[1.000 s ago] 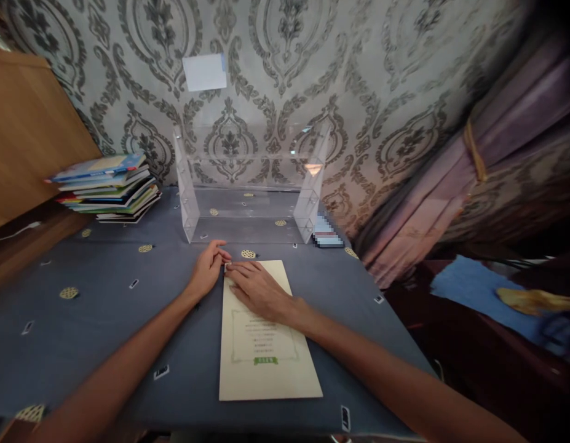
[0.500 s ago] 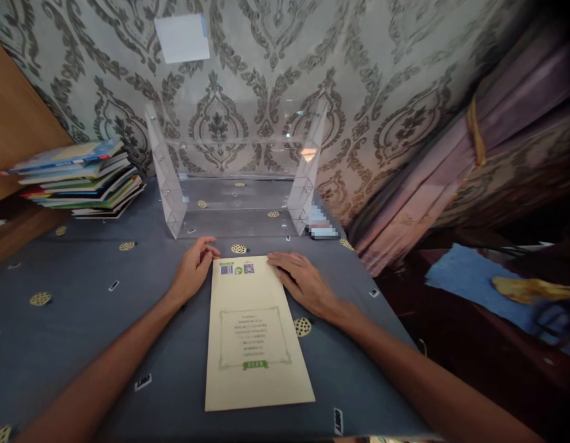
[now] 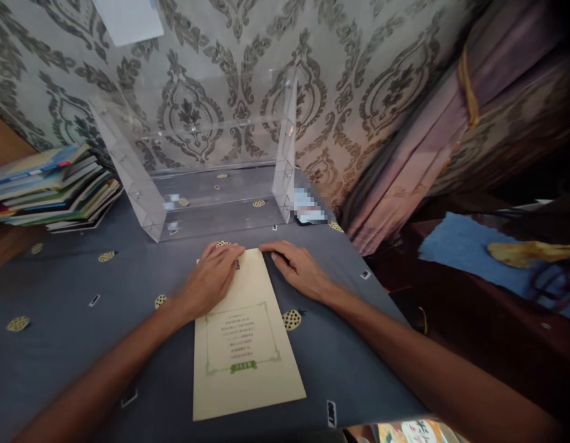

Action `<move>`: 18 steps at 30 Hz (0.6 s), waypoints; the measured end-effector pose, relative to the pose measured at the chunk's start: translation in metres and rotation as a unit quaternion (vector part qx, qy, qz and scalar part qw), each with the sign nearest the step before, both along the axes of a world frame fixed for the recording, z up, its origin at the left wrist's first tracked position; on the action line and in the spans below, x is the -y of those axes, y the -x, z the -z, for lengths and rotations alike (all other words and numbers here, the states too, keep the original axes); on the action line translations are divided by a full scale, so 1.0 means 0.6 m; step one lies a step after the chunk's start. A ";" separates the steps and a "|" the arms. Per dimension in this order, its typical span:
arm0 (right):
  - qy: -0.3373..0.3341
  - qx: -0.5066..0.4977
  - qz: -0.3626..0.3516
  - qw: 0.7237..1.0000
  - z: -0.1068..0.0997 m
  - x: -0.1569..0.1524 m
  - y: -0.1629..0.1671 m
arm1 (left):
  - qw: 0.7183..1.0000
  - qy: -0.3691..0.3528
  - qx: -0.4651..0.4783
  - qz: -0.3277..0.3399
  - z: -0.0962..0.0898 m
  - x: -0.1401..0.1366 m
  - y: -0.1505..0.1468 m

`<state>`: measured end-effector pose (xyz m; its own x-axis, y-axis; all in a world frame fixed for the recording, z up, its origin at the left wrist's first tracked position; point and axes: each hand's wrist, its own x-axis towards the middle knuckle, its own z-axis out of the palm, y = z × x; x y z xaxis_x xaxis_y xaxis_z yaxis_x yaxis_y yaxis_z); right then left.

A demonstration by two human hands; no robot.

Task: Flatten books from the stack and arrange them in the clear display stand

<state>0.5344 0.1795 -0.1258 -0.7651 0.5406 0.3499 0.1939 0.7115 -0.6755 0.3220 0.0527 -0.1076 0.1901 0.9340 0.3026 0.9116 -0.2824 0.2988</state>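
Observation:
A cream-coloured book (image 3: 248, 344) lies flat on the cloth, with a green-framed block of print on its cover. Across its upper left part rests my left hand (image 3: 211, 277), fingers stretched out and lying over the cover. That hand hides the barcode and most of the code next to it. My right hand (image 3: 299, 267) is at the upper right corner, its index fingertip touching or almost touching the edge. Its fingers are extended and slightly bent, with nothing in them.
Behind the book stands a clear acrylic rack (image 3: 149, 212). A stack of books (image 3: 58, 191) is at the left, and a partly blurred phone (image 3: 310, 209) lies right of the rack. The grey patterned tablecloth (image 3: 141, 344) ends at the right near a pink curtain (image 3: 404, 160).
My left hand has moved right, from beside the book's corner onto its cover. The right hand remains at the other corner. The camera view has turned and shifted slightly to the right.

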 end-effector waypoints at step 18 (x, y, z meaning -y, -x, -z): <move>-0.024 0.011 -0.013 1.000 0.000 0.005 0.004 | 0.998 0.009 0.030 0.050 0.011 -0.022 -0.012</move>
